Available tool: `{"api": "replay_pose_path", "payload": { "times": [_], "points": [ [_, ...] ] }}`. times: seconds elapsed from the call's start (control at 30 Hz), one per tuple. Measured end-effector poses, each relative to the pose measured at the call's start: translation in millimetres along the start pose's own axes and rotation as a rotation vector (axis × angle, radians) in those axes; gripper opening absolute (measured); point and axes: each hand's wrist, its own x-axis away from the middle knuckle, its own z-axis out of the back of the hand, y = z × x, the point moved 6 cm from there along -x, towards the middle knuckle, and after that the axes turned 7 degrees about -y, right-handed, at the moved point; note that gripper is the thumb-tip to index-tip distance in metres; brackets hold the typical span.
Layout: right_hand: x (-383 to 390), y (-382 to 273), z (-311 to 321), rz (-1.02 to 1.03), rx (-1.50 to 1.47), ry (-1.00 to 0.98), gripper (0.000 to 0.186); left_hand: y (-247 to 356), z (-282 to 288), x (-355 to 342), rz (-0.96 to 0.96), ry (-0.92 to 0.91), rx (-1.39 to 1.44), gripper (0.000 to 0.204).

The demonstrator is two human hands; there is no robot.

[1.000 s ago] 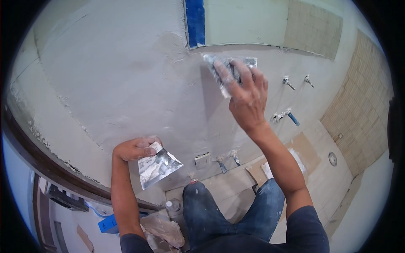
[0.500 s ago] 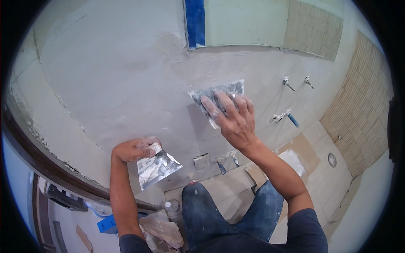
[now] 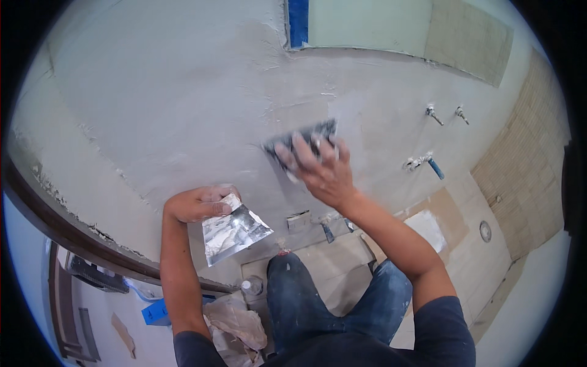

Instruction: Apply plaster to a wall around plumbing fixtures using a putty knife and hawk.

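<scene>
My right hand (image 3: 321,168) grips a wide metal putty knife (image 3: 321,129) and presses its blade to the grey skim-coated wall (image 3: 165,110). Its fingers spread over the back of the blade, slightly blurred. Lower and to the left, my left hand (image 3: 205,203) is closed on a second putty knife (image 3: 238,229), whose handle is mostly hidden by the fingers and white filler. That blade is held away from the wall, with white filler smeared on its face. Ridges of fresh filler show on the wall above the right-hand knife.
Above right is a recess edged with blue tape (image 3: 298,24). Pipe fittings, one with a blue end (image 3: 435,169), stick out of the wall at right. Low on the wall are an outlet box (image 3: 298,221) and valves (image 3: 328,231). A plastic bottle (image 3: 252,285) and a bag (image 3: 235,321) lie left of my knees.
My right hand has slid its putty knife a little left along the wall. My left hand and its knife have shifted slightly right and up. The view has shifted too.
</scene>
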Motion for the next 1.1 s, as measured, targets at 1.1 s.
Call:
{"api": "replay_pose_path", "payload": {
  "times": [1.1],
  "points": [
    [-34.8, 76.8, 59.0, -0.148, -0.195, -0.115, 0.065, -6.8, 1.4, 3.4, -0.029, -0.003, -0.005, 0.035]
  ]
}}
